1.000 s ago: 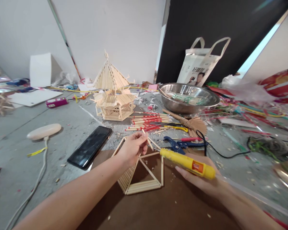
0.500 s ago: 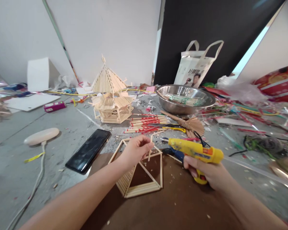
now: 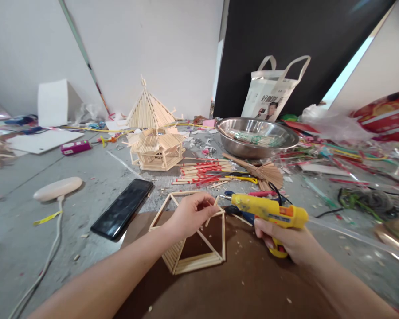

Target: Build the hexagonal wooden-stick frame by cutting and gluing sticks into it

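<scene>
My left hand (image 3: 197,213) pinches a short wooden stick (image 3: 213,208) above the far right part of a flat stick frame (image 3: 199,262). The frame, built of pale sticks with crossing spokes, lies on a brown board (image 3: 246,288); one of its sections is filled with sticks laid side by side. My forearm and hand hide part of it. Wrapped round the handle of a yellow hot glue gun (image 3: 269,210) is my right hand (image 3: 284,239). The gun's metal nozzle points left, close to the upper end of the stick.
A stick pavilion model (image 3: 156,133) stands behind, left of a steel basin (image 3: 257,148). Red-marked sticks (image 3: 204,170) and a brown fan-shaped object (image 3: 267,173) lie before the basin. A black phone (image 3: 122,208) and a white oval device with a cord (image 3: 57,189) are at left.
My left hand has shifted slightly right with the stick, which now tilts more near the frame's corner. The glue gun has moved a little left, its nozzle closer to the stick.
</scene>
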Tool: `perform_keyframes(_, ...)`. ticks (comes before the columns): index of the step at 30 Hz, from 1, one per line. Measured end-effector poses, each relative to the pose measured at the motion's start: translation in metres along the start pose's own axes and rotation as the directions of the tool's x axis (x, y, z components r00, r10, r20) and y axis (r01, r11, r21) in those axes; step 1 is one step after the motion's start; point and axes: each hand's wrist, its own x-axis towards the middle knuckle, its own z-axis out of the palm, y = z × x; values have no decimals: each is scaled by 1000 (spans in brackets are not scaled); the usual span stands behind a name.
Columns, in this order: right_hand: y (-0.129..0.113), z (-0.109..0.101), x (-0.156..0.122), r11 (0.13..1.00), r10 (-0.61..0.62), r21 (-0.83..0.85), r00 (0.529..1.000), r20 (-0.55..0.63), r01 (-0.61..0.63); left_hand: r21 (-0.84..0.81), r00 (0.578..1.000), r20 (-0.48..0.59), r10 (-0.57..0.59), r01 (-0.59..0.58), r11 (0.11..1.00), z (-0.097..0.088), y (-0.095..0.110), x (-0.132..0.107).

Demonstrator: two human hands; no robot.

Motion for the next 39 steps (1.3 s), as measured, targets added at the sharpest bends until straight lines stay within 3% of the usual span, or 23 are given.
perform_keyframes(30, -3, 3, -1, 997, 22, -76, 999, -29, -24, -30, 1000, -6, -7, 7, 1000, -1, 1, 0)
perform_keyframes(34, -3, -2, 0, 997, -47, -58, 995, -89, 42, -15, 1000, -21, 1, -2, 1000, -3, 2, 1)
perform_keyframes(39, -9, -26, 7, 944, -266, 149, 945, -188, 295, 61, 1000, -19, -14, 15, 998, -5, 4, 1)
